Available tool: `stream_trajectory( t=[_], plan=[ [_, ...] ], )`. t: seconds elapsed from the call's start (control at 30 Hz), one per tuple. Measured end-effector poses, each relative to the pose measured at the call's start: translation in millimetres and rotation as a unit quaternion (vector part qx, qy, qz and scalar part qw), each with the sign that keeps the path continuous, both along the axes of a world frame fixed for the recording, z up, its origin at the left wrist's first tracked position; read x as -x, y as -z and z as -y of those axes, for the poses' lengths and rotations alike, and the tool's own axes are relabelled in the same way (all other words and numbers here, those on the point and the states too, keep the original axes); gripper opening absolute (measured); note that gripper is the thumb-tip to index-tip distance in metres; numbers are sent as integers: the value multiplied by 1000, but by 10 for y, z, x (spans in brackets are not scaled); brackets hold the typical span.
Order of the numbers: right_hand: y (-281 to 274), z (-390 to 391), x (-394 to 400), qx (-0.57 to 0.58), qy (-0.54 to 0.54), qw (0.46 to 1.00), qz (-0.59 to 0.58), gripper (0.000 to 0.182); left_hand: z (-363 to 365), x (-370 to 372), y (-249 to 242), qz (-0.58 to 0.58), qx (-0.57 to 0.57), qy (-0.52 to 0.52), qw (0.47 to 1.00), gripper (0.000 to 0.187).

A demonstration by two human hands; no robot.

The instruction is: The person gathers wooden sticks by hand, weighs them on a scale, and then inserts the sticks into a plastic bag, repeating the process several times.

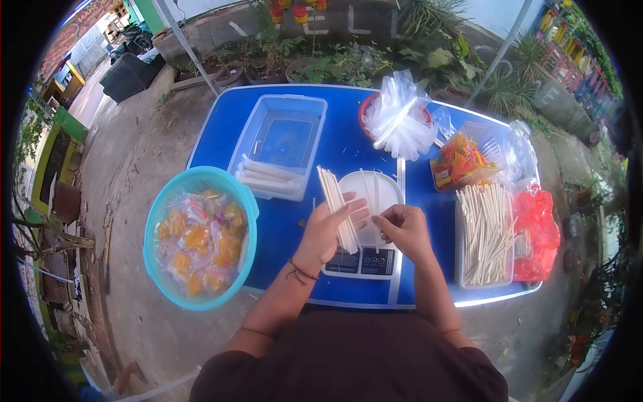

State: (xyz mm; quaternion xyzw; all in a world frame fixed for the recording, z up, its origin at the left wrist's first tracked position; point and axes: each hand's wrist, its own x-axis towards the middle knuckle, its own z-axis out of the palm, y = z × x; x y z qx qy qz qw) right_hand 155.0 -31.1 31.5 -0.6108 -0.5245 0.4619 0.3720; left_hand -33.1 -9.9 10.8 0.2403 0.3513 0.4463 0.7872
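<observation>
My left hand point(329, 224) holds a bundle of pale sticks point(337, 209) between thumb and palm, its fingers stretched toward the right. Just right of it, over the white kitchen scale point(351, 184), my right hand point(402, 228) has its fingers pressed together. What those fingertips hold, if anything, is too small to make out. A couple of loose sticks point(376, 191) lie over the scale's round plate. The scale's dark control panel shows below the hands. A clear box point(483, 234) packed with upright-leaning sticks stands right of my right hand.
On the blue table point(284, 231) are a clear tub point(278, 134) with wrapped bundles, a turquoise basin point(252, 221) of bagged orange food, a red bowl point(365, 110) under plastic bags, a basket point(445, 181) of colourful packets and a red bag point(539, 231).
</observation>
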Motion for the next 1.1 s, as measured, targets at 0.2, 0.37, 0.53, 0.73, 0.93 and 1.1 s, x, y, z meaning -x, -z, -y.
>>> stream_trajectory(
  t=[0.2,0.37,0.53,0.73,0.93,1.1],
  plan=[
    [100,-45,42,-70,23,992,103,23,-22,2,103,4,-15,6,1000,36],
    [79,-38,78,-36,35,995,91,26,-20,9,123,4,-19,-1,1000,35],
    [35,-24,63,-84,57,983,154,24,-30,35,101,24,3,-2,1000,35],
    [-55,105,152,-94,11,994,-51,19,15,38,28,73,22,28,997,38],
    [-81,137,208,-96,-47,993,57,16,48,-49,-15,79,15,72,994,38],
    [29,132,166,-51,-32,998,-2,16,79,-74,-47,60,12,77,995,38]
  ],
)
